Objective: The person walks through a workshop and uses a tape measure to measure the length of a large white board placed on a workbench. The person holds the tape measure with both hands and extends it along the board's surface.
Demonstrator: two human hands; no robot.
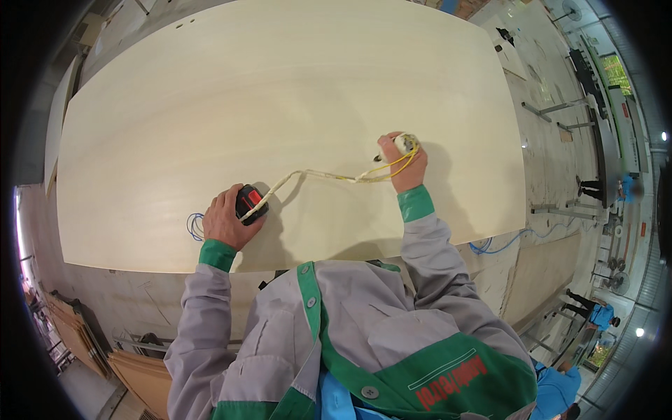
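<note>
Pale and broad, a board [280, 91] fills the upper and central frame before us, while a co-worker in blue [602, 316] shows at the lower right. Left of centre, our left hand [225, 218] grasps a black-and-red block [250, 201], just beside a coil of blue cord [194, 225]. Right of centre, our right hand [411, 168] is curled around a whitish device [404, 144] with yellow wires [400, 167]; we cannot tell its full shape. Between both hands runs a whitish wrapped cable [302, 172].

We record: board [210, 105] cream; block [251, 201] black with red; cable [329, 174] off-white and yellow; sleeves [439, 253] grey, cuffs [416, 204] green.
</note>
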